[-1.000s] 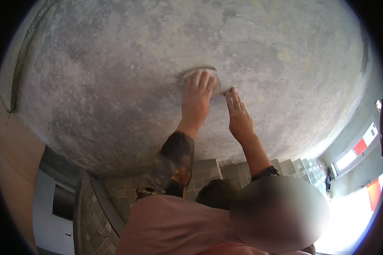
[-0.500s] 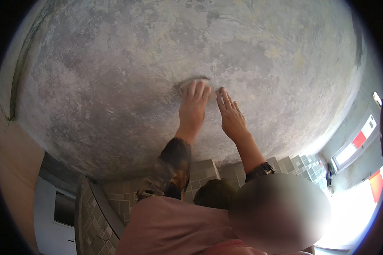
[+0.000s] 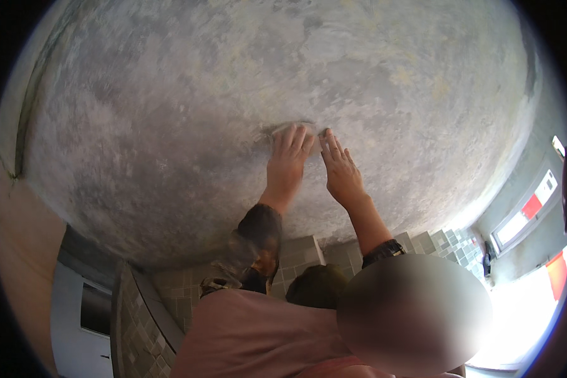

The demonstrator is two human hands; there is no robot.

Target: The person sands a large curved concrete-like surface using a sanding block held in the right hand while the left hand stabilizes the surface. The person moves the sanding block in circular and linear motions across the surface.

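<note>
On grey plaster (image 3: 170,82), the left hand (image 3: 286,165) covers a pad (image 3: 310,128), grip unclear; the right hand (image 3: 343,174) lies flat, outstretched.

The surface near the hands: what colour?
The surface is mottled grey with yellowish patches, best seen in the head view.

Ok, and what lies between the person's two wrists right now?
In the head view, only mottled grey surface shows between the wrists of the left hand and right hand; that stretch is bare.
</note>
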